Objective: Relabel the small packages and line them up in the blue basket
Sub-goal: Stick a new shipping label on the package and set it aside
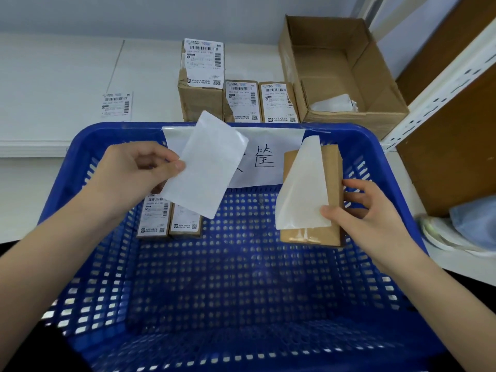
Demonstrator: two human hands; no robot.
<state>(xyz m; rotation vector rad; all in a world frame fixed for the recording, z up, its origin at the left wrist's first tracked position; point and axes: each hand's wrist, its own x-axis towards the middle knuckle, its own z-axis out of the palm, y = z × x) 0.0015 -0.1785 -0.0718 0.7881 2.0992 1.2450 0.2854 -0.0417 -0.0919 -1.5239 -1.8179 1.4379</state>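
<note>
Brown cardboard package (331, 183), long axis upright, stands at the blue perforated plastic basket's (375, 157) far right wall in our right hand's (359, 210) grip, while our left hand (134, 173) pinches the white label (206, 165) leftward, apart.

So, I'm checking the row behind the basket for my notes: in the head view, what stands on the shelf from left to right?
Loose label lying flat → tall labelled box → two short labelled boxes, first then second → open cardboard box.
</note>
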